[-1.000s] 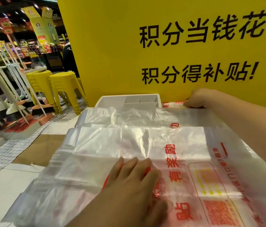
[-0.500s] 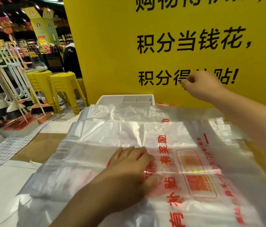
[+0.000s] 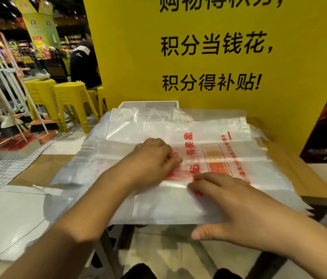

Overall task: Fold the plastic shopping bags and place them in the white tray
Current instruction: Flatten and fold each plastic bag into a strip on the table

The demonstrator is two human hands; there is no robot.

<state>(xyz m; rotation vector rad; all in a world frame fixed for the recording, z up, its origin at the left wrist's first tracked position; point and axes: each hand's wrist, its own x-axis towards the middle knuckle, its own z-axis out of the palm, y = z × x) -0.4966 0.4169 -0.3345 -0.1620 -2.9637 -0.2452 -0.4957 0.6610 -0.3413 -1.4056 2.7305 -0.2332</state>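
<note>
Head view: a stack of clear plastic shopping bags [image 3: 205, 129] printed in red lies spread flat over a brown table [image 3: 303, 178], its edges spilling past the tabletop at 9 o'clock. The person's left hand [image 3: 154, 158] rests on the middle of the top bag, fingers lightly bent, their tips pressing the film down beside the red lettering. The right hand [image 3: 231, 204], at about 4 o'clock from the left, lies palm down on the bag's near edge with its fingers stretched out flat and released; the thumb juts out below that edge, and whether it touches the plastic cannot be told. At 12 o'clock from the hands, the white tray [image 3: 148, 104] sits against a yellow sign board [image 3: 229, 109] bearing black characters, its near rim covered by the bags' far edge. At 10 o'clock stand stacked yellow stools [image 3: 72, 97] and a row of brooms [image 3: 38, 126].
</note>
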